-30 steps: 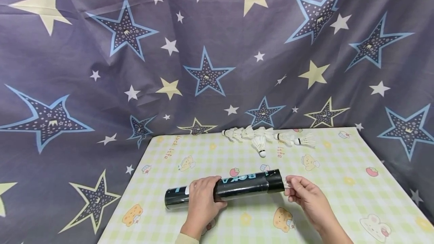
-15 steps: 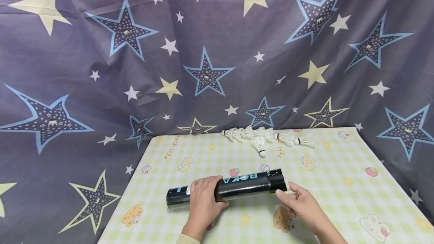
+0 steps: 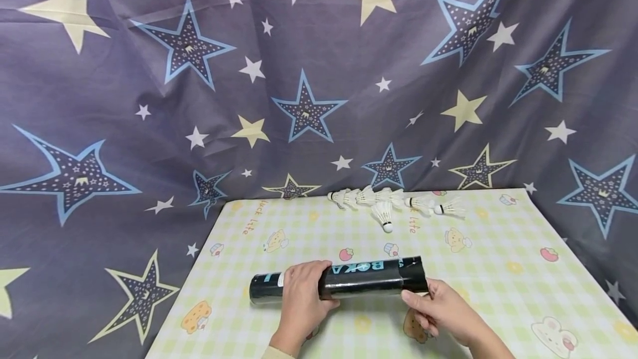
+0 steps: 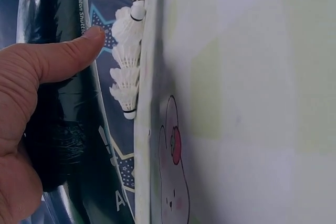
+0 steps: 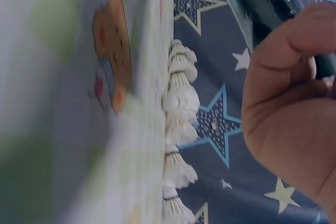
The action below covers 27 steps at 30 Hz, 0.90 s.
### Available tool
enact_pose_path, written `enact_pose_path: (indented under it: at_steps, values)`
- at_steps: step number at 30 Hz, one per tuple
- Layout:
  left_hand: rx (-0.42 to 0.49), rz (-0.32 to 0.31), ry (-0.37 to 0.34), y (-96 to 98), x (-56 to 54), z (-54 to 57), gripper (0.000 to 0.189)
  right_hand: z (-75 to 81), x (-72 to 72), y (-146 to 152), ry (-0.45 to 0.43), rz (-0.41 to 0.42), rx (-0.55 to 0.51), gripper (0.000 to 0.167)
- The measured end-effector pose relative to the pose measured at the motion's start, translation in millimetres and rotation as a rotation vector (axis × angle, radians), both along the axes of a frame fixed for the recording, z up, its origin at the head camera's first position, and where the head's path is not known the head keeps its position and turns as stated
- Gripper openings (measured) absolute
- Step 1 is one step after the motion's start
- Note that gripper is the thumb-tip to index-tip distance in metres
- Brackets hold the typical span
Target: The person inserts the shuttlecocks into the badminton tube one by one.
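A black shuttlecock tube (image 3: 364,282) with blue lettering lies across the front of the table, at a slight slant. My left hand (image 3: 305,295) grips it left of the middle; in the left wrist view the thumb lies across the black tube (image 4: 68,145). At the tube's right end is my right hand (image 3: 446,309), its thumb against the lower front of the rim and its curled index finger at the mouth, pinching the edge. The tube's inside is hidden. In the right wrist view, a small white bit shows between the curled fingers, too little to name.
Several white shuttlecocks (image 3: 366,197) lie in a row along the table's back edge, some nested. One shuttlecock (image 3: 382,216) lies in front of them, cork towards me. A checked cloth (image 3: 498,281) covers the table, and a star-patterned curtain (image 3: 319,43) hangs behind.
White feathers at the tube's mouth are no longer visible in the head view. My right hand has shifted from them to the rim. The tube has moved slightly right and towards me.
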State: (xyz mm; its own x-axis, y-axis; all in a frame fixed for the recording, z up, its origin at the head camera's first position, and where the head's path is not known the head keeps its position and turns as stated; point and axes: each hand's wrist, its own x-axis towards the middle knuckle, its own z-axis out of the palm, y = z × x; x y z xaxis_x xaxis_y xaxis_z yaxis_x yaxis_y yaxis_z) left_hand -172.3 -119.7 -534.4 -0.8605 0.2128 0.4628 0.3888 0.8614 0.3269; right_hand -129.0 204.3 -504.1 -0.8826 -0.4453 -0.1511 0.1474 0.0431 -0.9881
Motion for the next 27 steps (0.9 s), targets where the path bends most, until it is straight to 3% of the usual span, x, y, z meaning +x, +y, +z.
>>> enact_pose_path:
  at_steps: [5,8,14,17,22,25,27]
  values:
    - [0.000,-0.002,0.004,-2.2,0.7,-1.7,0.089,6.8,-6.5,30,0.091,-0.034,0.004,0.035]
    - [0.003,0.002,0.005,-3.7,1.0,-1.8,0.090,11.5,-18.1,59,0.090,-0.095,-0.023,0.036]
    - [-0.018,0.011,-0.003,-5.9,1.0,-1.7,0.089,10.7,-53.0,114,-0.031,-0.304,-0.231,0.031]
    - [-0.027,0.014,-0.011,-6.5,0.6,-1.5,0.089,7.0,-69.5,137,-0.096,-0.400,-0.276,0.033]
    - [-0.031,0.020,-0.025,-8.0,0.4,-0.8,0.090,1.2,-94.8,164,-0.176,-0.536,-0.187,0.032]
    - [-0.033,0.023,-0.027,-9.2,0.4,-0.3,0.090,0.6,-108.9,172,-0.166,-0.591,-0.040,0.021]
    - [-0.035,0.022,-0.026,-10.0,0.2,-0.3,0.089,1.4,-118.4,174,-0.123,-0.604,0.114,0.032]
